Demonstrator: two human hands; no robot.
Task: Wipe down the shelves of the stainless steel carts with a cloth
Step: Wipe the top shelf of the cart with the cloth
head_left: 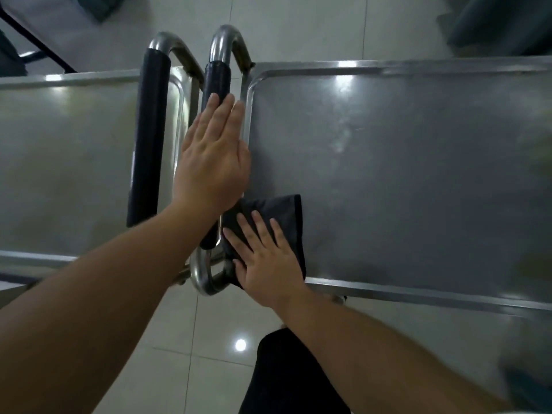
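Two stainless steel carts stand side by side, handles together in the middle. The right cart's top shelf fills the right half of the view, and the left cart's shelf fills the left. A folded black cloth lies in the near left corner of the right shelf. My right hand presses flat on the cloth with fingers straight and spread. My left hand is flat with fingers together, resting over the right cart's black-padded handle and the shelf's left rim.
The left cart's padded handle runs parallel, just left of my left hand. Light floor tiles show below and beyond the carts. A dark trouser leg is at the bottom. Dark furniture stands at the far right.
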